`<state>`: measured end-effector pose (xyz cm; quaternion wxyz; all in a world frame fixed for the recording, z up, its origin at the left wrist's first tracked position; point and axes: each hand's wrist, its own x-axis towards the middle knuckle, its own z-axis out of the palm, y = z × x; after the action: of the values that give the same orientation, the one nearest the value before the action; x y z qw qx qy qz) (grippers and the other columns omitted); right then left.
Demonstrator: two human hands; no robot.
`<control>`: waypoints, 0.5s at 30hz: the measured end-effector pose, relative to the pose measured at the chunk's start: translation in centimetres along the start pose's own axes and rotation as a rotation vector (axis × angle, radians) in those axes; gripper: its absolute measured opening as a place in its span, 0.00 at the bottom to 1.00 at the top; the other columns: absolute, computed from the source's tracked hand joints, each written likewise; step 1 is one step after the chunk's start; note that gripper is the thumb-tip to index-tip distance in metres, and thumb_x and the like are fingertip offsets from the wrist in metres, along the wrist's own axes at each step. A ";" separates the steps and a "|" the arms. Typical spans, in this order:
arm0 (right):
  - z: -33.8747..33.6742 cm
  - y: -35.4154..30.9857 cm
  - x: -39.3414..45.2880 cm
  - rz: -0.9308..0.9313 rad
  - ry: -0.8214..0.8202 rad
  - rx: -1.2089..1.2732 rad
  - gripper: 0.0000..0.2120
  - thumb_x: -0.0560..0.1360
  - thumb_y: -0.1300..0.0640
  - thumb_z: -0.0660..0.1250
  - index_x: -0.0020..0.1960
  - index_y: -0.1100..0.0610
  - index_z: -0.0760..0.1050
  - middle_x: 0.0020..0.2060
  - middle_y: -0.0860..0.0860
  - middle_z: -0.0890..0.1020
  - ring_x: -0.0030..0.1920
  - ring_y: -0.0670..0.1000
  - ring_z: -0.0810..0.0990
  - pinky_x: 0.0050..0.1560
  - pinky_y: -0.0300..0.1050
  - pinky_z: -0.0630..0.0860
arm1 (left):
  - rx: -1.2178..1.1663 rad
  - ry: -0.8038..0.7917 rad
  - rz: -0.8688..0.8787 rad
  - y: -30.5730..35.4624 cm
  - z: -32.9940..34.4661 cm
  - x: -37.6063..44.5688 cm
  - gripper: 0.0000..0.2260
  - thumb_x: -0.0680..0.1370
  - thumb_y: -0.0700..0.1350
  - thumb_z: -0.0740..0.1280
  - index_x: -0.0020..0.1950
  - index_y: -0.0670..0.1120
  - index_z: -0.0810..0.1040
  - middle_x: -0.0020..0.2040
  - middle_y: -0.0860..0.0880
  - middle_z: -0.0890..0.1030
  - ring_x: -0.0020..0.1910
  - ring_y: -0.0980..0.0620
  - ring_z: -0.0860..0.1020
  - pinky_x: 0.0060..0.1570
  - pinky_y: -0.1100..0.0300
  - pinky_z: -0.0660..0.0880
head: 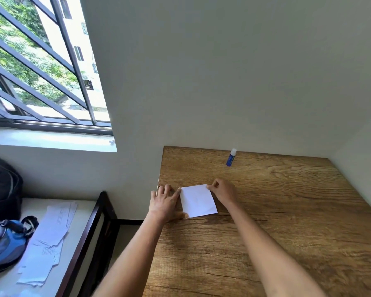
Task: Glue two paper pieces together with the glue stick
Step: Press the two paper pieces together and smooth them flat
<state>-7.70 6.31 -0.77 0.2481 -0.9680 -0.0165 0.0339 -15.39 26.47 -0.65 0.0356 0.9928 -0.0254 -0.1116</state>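
Note:
A small white paper piece (198, 200) lies flat on the wooden table (266, 221) near its left edge. I cannot tell whether a second piece lies under it. My left hand (165, 200) rests flat on the table with fingers spread, its fingertips and thumb touching the paper's left edge. My right hand (223, 191) pinches the paper's upper right corner between thumb and fingers. A blue glue stick (231, 157) with a white cap stands upright at the far edge of the table, close to the wall.
White walls bound the table at the back and right. Left of the table stands a bed with a dark frame (90, 239), loose printed sheets (49, 239), a blue bag (4, 243) and a black backpack (2, 187). A barred window (41, 67) is up left.

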 end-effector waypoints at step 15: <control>-1.8 2.8 -5.1 -0.010 -0.138 0.026 0.18 0.69 0.45 0.73 0.30 0.50 0.66 0.27 0.45 0.73 0.28 0.45 0.71 0.27 0.41 0.60 | 0.022 -0.004 -0.006 0.2 -0.2 -0.1 0.42 0.68 0.70 0.62 0.76 0.54 0.51 0.72 0.44 0.58 0.71 0.42 0.57 0.67 0.44 0.58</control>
<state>-12.56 2.74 -0.20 0.2591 -0.9599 -0.0378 0.0999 -15.44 26.28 -0.47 0.0240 0.9930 -0.0239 -0.1136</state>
